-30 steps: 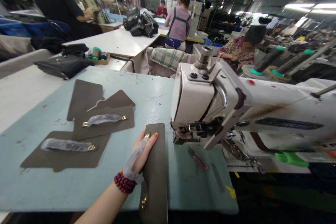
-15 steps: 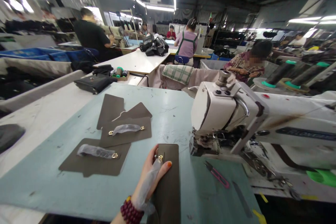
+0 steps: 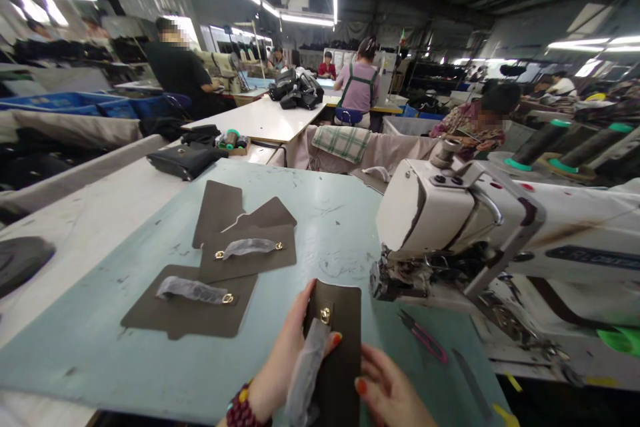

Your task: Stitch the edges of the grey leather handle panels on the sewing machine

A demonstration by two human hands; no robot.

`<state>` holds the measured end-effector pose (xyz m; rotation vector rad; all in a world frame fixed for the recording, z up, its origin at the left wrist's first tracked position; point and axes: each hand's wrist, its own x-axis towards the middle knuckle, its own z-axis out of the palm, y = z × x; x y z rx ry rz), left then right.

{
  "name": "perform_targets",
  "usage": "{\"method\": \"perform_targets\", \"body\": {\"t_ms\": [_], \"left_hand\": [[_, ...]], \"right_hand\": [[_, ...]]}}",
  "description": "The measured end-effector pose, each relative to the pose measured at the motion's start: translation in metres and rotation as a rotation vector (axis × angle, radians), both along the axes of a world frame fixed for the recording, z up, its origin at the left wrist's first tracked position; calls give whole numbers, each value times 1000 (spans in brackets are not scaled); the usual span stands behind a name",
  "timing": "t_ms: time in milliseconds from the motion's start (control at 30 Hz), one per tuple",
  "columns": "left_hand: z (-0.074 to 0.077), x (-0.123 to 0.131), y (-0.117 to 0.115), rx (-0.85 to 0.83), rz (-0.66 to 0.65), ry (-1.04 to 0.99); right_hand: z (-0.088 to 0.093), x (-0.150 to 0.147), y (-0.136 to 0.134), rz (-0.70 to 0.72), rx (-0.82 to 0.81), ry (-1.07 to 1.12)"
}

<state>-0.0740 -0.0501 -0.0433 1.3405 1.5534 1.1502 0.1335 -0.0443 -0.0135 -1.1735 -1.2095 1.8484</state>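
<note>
A dark brown bag panel (image 3: 345, 353) with a plastic-wrapped handle (image 3: 307, 363) and a gold metal fitting is upright-lengthwise in front of me. My left hand (image 3: 293, 340) is closed around its left edge, thumb over the front beside the fitting. On the opposite edge, my right hand (image 3: 393, 387) has its thumb and fingers closed at the panel's rim. To the left lie a flat panel with a wrapped handle (image 3: 187, 320) and a second handled panel (image 3: 255, 267), which overlaps other brown pieces (image 3: 217, 210).
A sewing machine (image 3: 425, 213) stands at the right. Pink-handled thread snips (image 3: 424, 337) and a thin dark blade-like strip (image 3: 470, 380) lie before it on the blue-green tabletop (image 3: 330, 213). Beyond are a black bag (image 3: 185, 160), a checked cloth (image 3: 343, 142) and several people at work.
My right hand has come into view and taken the panel's right edge. The panel has shifted and tilted up slightly in my left hand. The camera view has moved a little.
</note>
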Motion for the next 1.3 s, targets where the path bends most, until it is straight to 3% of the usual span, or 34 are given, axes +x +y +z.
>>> {"method": "perform_targets", "body": {"t_ms": [67,100,167,233,333,400,500,567,633,700,767,867,933,1000,1100,1133,1200,1300], "left_hand": [[6,-35,6,41,-62,163],[9,-56,12,73,-33,268],[16,-103,31,165,199,487],[22,-144,53,148,296,662],[27,-179,80,73,201,681],[34,-185,87,40,138,640],[54,-178,80,37,195,592],[73,-162,66,54,283,528],[91,-136,47,75,354,332],[100,-98,25,87,370,13],[97,-56,2,68,328,-298],[77,-6,-35,23,322,-612],[65,6,-57,-26,313,-608],[61,1,-71,-7,361,-432],[71,-18,-71,135,439,-97],[78,-22,-67,158,405,-34],[90,-21,-57,81,207,-38],[99,-2,-45,-193,-171,-296]], "right_hand": [[-25,-22,12,49,-64,144],[-33,-32,20,56,-67,180],[-41,-49,41,9,-44,173],[-39,-64,66,-130,-3,145],[-35,-78,88,-378,17,226],[-39,-79,83,-420,-33,258],[-56,-71,51,-237,-115,126],[-67,-66,29,-97,-85,28],[-70,-63,12,-57,36,-9],[-62,-64,3,-92,190,0],[-44,-66,-1,-96,316,7],[-10,-60,-5,-20,403,-50],[9,-44,-9,19,417,-119],[23,-17,-13,75,420,-180],[37,33,-20,232,433,-273],[41,48,-22,288,441,-307],[49,73,-25,400,438,-362],[59,97,-29,502,388,-386]]}}
